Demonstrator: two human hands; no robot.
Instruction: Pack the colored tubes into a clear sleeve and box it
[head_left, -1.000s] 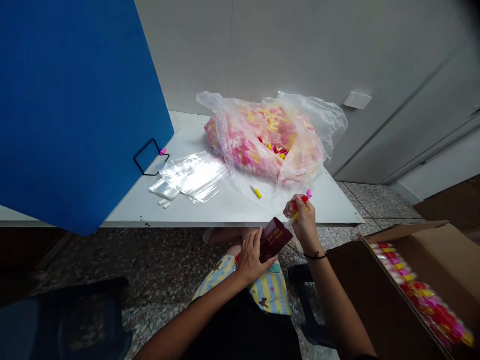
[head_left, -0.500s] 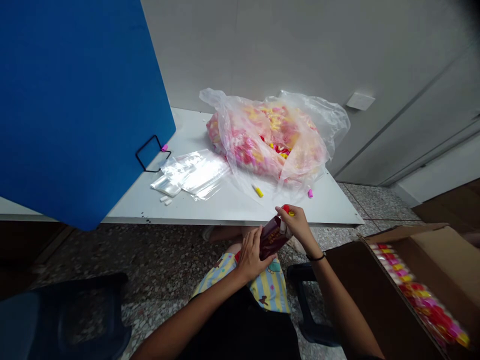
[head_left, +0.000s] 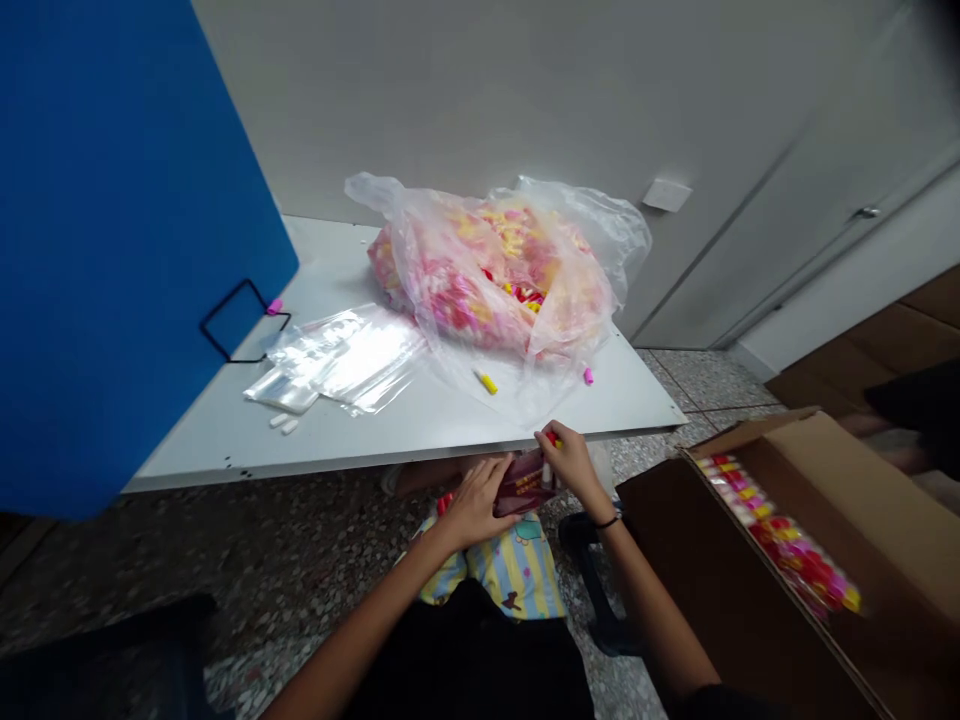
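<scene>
Above the lap, my left hand (head_left: 477, 503) is wrapped round a dark maroon packet (head_left: 523, 485) with yellowish print. My right hand (head_left: 568, 461) is closed at the packet's right end on small capped pieces (head_left: 553, 439), red and yellow at the top with a whitish part below. Whether these pieces are inside the packet is hidden. Red pieces (head_left: 445, 502) show beside my left hand. On the white table (head_left: 420, 430), a large open clear bag (head_left: 480, 280) holds many pink, yellow and red pieces. Flat clear bags (head_left: 352, 355) lie to its left.
One yellow piece (head_left: 487, 383) and one pink piece (head_left: 588, 376) lie near the table's front edge. A blue board (head_left: 135, 230) with a black wire stand (head_left: 225, 300) is at the left. An open cardboard box (head_left: 750, 610) with packed coloured pieces stands at the right.
The view has turned to the right, so the table and bags appear further left and more of the box shows. My hands still hold the packet and pieces, and the packet lies flatter.
</scene>
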